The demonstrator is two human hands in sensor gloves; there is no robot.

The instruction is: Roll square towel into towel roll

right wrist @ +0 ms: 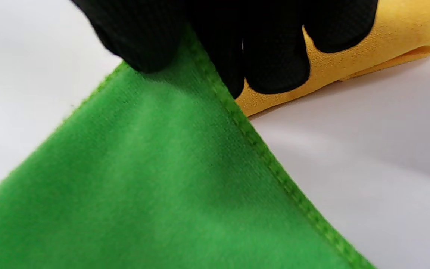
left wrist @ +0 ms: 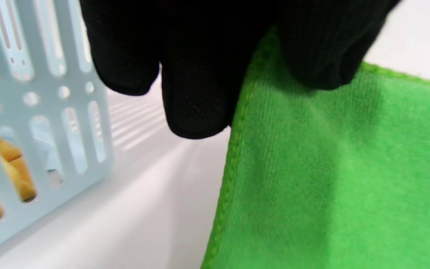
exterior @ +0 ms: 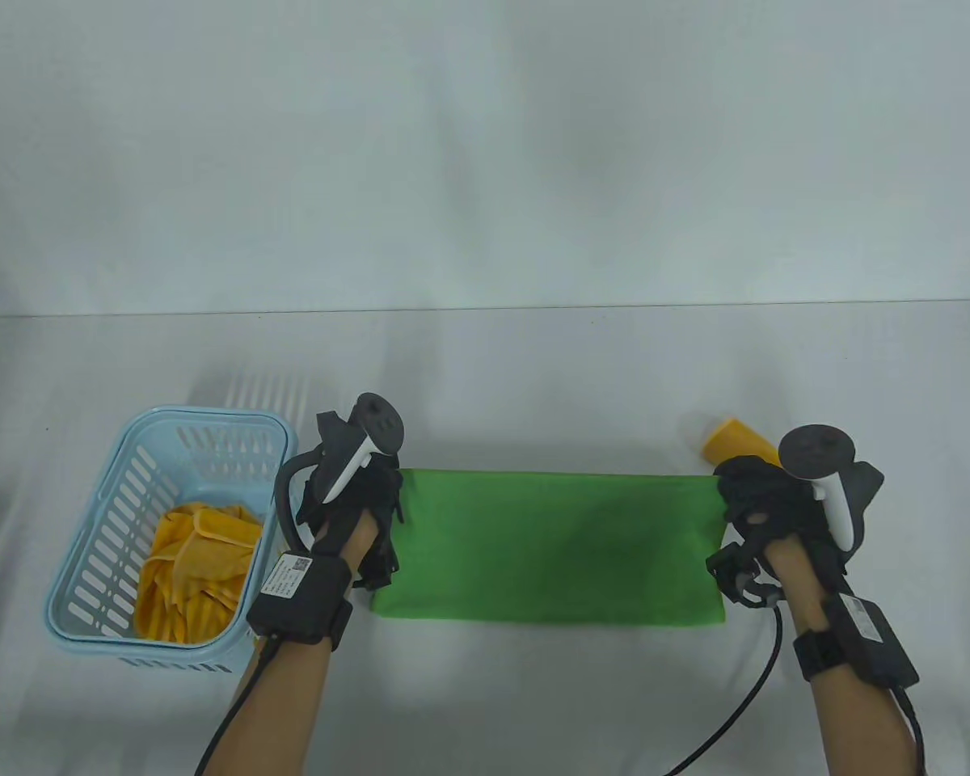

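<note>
A green towel (exterior: 554,546) lies folded into a wide strip on the white table, stretched between my two hands. My left hand (exterior: 364,505) pinches its far left corner; in the left wrist view the thumb and fingers (left wrist: 196,93) close over the stitched edge of the towel (left wrist: 312,168). My right hand (exterior: 756,505) pinches the far right corner, and in the right wrist view the fingers (right wrist: 271,52) clamp the hem of the towel (right wrist: 155,179). Both held corners look slightly lifted off the table.
A light blue slotted basket (exterior: 89,566) stands left of my left hand and holds crumpled yellow towels (exterior: 194,566). A rolled yellow towel (exterior: 735,440) lies just behind my right hand, seen close as a yellow roll (right wrist: 368,48). The table's far edge meets a white backdrop.
</note>
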